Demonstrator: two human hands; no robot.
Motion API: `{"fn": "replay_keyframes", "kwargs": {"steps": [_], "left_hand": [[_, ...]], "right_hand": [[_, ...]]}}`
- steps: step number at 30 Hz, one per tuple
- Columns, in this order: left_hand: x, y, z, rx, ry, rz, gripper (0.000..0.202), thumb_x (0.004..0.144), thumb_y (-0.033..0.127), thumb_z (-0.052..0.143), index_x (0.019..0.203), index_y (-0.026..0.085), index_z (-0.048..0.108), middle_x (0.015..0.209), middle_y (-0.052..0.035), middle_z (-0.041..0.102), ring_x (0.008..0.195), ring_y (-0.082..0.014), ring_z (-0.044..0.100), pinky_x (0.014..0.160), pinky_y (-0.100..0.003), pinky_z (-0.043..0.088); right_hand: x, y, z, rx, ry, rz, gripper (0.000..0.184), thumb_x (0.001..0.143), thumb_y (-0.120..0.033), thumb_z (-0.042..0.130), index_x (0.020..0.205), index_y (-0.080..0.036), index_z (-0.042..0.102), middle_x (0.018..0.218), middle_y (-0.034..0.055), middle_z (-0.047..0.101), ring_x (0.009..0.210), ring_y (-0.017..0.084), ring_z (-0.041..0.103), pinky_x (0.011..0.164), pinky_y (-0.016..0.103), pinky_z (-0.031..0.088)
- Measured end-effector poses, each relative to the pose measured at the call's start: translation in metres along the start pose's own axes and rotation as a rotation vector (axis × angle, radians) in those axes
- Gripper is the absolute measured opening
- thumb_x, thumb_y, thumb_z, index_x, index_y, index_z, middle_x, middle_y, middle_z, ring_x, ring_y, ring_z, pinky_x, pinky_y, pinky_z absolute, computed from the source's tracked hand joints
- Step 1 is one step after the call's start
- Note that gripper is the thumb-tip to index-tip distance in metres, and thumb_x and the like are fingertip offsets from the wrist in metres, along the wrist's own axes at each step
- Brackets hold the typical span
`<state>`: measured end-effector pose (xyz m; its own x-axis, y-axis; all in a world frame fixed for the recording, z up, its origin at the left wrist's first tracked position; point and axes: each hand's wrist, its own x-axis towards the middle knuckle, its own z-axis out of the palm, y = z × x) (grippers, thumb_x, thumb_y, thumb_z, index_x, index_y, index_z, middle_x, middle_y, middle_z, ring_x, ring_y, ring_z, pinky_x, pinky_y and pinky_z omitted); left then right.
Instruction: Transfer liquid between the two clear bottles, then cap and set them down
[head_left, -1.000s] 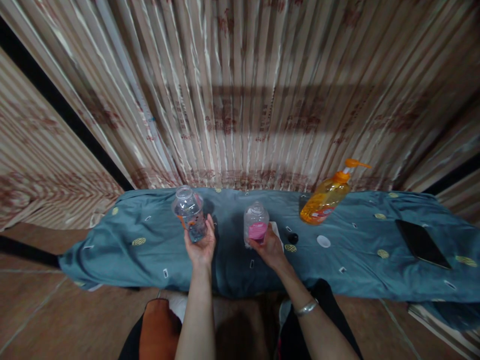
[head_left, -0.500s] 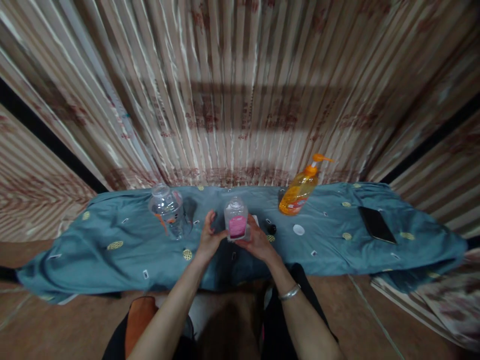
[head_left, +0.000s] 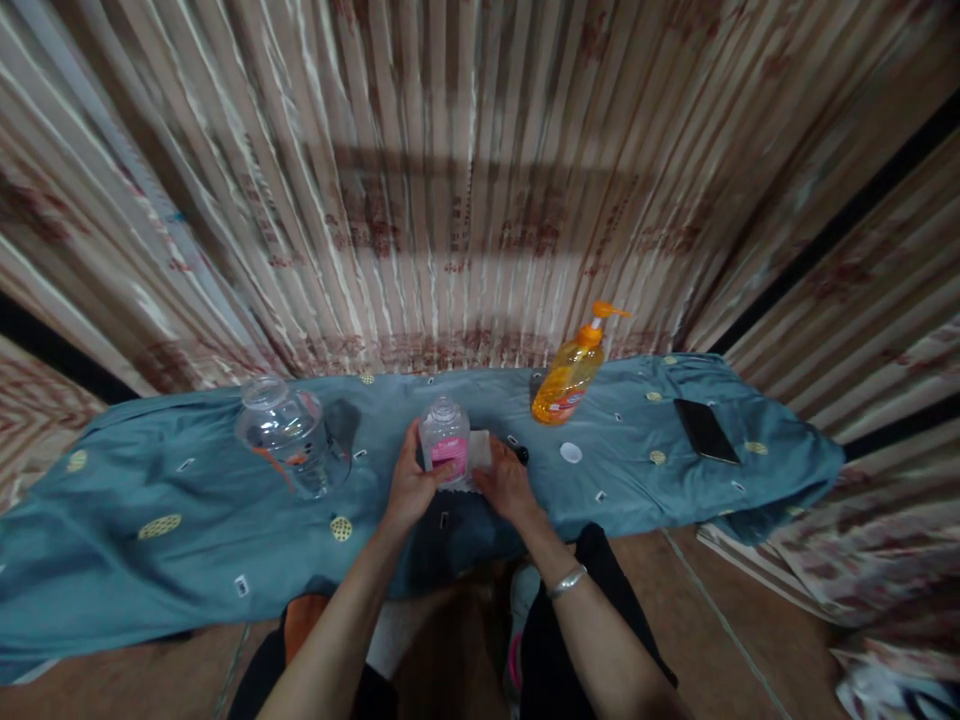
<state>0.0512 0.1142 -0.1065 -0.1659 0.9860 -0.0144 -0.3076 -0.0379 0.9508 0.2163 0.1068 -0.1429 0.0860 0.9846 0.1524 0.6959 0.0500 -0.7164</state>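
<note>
My left hand grips the pink-label bottle, mid-counter; right hand pinches the pale sheet at its right side. Risk: bottle could twist loose if I tug the sheet with a slack left grip.

Bottles: three, namely a large clear bottle, a pink-labelled bottle and an orange pump bottle
Grips: two, the left hand and the right hand
Pale pad: one
Small black cap: one
White disc: one
Flat dark tablet: one
Silver bracelet: one
Printed blue-green cloth: one
Black bars: three in view
Shoes: at least one
</note>
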Motion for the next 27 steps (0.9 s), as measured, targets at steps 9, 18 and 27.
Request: {"fn": "replay_keyframes", "kwargs": {"steps": [9, 18, 27], "left_hand": [[0.001, 0.005, -0.003, 0.180, -0.033, 0.070, 0.053, 0.046, 0.017, 0.082, 0.096, 0.020, 0.064, 0.094, -0.0020, 0.068, 0.088, -0.0230, 0.063, 0.086, -0.038, 0.048], [-0.011, 0.011, -0.010, 0.193, -0.054, 0.078, 0.053, 0.047, 0.021, 0.081, 0.096, 0.019, 0.062, 0.094, -0.0035, 0.069, 0.086, -0.0225, 0.065, 0.076, -0.035, 0.052], [-0.012, 0.019, -0.016, 0.186, -0.078, 0.137, 0.046, 0.056, 0.025, 0.073, 0.100, 0.019, 0.062, 0.097, -0.0050, 0.069, 0.080, -0.0210, 0.065, 0.070, -0.033, 0.053]], "right_hand": [[0.004, -0.007, 0.000, 0.363, -0.007, 0.111, 0.017, 0.067, -0.018, 0.066, 0.084, -0.021, 0.069, 0.075, 0.0015, 0.071, 0.073, 0.021, 0.068, 0.071, 0.032, 0.051], [-0.003, -0.053, -0.021, 0.960, 0.069, 0.054, 0.031, 0.070, -0.036, 0.069, 0.097, -0.020, 0.068, 0.088, 0.0025, 0.072, 0.080, 0.019, 0.065, 0.072, 0.029, 0.052], [-0.033, -0.113, -0.034, 0.441, 0.179, -0.347, 0.042, 0.092, -0.032, 0.047, 0.133, -0.021, 0.050, 0.131, 0.0095, 0.058, 0.118, 0.022, 0.056, 0.101, 0.039, 0.044]]}}
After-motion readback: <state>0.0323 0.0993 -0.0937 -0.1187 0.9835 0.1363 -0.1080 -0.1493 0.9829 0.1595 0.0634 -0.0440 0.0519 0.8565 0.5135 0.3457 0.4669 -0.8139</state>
